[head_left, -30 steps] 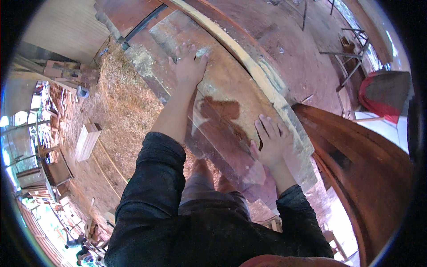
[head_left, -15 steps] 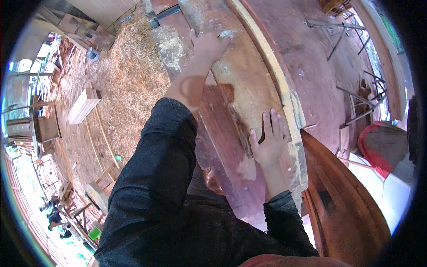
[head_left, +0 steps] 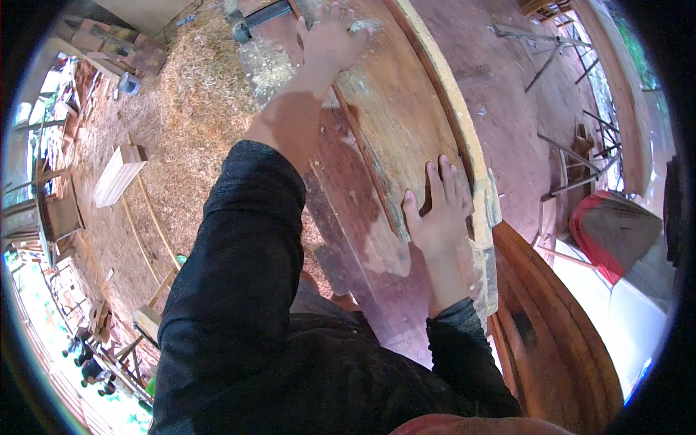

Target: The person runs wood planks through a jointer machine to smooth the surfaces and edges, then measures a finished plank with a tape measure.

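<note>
A long flat wooden board [head_left: 395, 101] lies on a worn wooden bench [head_left: 341, 196]. My left hand [head_left: 330, 43] is spread palm down on its far part, the arm stretched well forward. Nearer to me, my right hand [head_left: 442, 206] rests open on the board's near end, fingers pointing away and thumb apart. Along the right side of the board runs a raised wooden fence [head_left: 464, 123] with a pale top edge, close beside my right fingers. Neither hand grasps anything.
A dark metal bar [head_left: 268, 16] crosses the bench at its far left. Wood shavings [head_left: 210, 87] cover the floor at left, where a pale wood block [head_left: 119, 174] lies. A large curved brown wooden piece [head_left: 554, 326] stands at the near right; metal trestles [head_left: 580, 156] are beyond.
Both hands and the board have slid farther away from me along the fence, the left hand coming closer to the dark metal bar. My view has shifted slightly.
</note>
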### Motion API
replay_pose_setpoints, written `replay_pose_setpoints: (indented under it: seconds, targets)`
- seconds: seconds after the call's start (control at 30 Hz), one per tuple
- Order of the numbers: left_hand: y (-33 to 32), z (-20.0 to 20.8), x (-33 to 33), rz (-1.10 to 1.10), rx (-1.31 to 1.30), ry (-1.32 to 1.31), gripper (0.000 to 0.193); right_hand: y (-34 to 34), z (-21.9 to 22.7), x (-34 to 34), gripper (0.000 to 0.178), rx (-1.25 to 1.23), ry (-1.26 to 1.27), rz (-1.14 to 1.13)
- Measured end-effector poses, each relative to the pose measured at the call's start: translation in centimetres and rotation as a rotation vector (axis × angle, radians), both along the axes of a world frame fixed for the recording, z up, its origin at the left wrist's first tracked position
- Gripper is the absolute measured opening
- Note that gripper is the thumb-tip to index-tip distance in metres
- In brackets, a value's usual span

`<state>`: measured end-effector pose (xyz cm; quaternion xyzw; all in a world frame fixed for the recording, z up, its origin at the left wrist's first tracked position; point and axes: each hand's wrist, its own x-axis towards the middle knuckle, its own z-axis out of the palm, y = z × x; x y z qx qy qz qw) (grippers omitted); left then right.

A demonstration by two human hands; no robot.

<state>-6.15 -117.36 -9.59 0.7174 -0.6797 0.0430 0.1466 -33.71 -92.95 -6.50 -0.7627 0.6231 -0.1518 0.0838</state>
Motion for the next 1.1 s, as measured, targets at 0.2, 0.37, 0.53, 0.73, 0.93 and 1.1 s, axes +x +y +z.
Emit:
replay_pose_setpoints:
  seconds: [0.2,0.37,0.53,0.73,0.93,1.1]
  targets:
    - [-2.0,-1.0,2.6,-0.078,-0.177,0.251,0.057,-2.6,0.2,2.7,0.067,-0.013,-0.032,-0.048]
    - [-4.7,-0.5,4.7,-0.017,0.010,0.341,0.056,-5.3,-0.9,4.8,0.065,-0.053,-0.060,-0.037]
    - [-8.8,0.4,6.4,-0.082,-0.029,0.179,0.063,-9.0,0.1,7.4,0.054,-0.154,-0.056,-0.032]
    - [-13.1,-1.1,9.9,-0.018,-0.133,0.347,0.073,-13.9,-2.6,9.3,0.060,-0.144,-0.066,-0.016]
    - [-16.5,-0.7,12.7,0.001,0.046,0.194,0.074,-16.7,-2.7,11.9,0.057,-0.167,-0.078,-0.020]
    - [-18.4,0.3,14.1,0.051,0.209,0.165,0.066,-18.5,-2.6,14.1,0.056,-0.131,-0.070,-0.087]
